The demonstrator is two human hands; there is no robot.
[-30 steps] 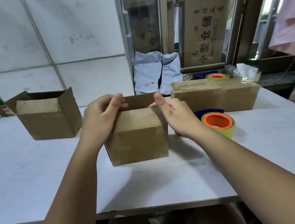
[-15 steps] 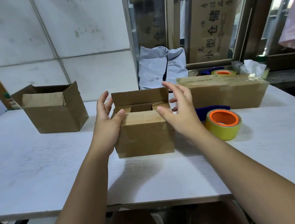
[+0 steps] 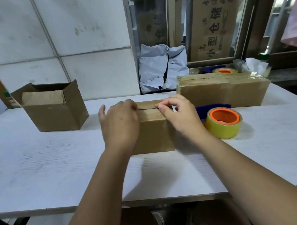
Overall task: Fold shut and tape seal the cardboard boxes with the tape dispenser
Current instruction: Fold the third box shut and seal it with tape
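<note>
Pressing flaps shut on the small box [image 3: 154,132], middle of the surface [image 3: 57,170].
My left fingers [image 3: 130,105] curl over its top, right fingers [image 3: 162,107] bunch on the dark, untaped seam. Plain brown cardboard, likely light and stiff, with springy flaps; I'd grip the side walls. The tape dispenser [image 3: 223,121] sits just beside it, rightward.

Middle box [image 3: 153,130] on table [image 3: 39,172] — open box [image 3: 56,112] left, tape dispenser [image 3: 223,121] right, sealed box [image 3: 222,92] behind.
</note>
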